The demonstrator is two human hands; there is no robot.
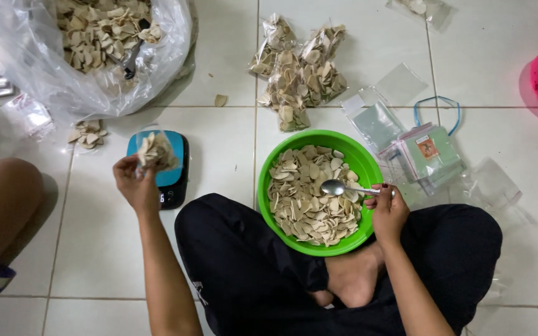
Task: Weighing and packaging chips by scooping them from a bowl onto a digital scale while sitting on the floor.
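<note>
Some six filled bags [297,74] piled on the floor [219,56] past the bowl [269,186], left hand [135,183] pinching another bag [155,151] over the scale [172,180], right hand [387,208] clasping a spoon [337,187] above plenty of chips [309,199], empty sleeves [424,155] waiting.

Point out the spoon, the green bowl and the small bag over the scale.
spoon [333,186], head view, on its metal bowl end.
green bowl [361,159], head view, on the bare inner wall by the rim.
small bag [155,151], head view, on its chip-filled middle.
</note>
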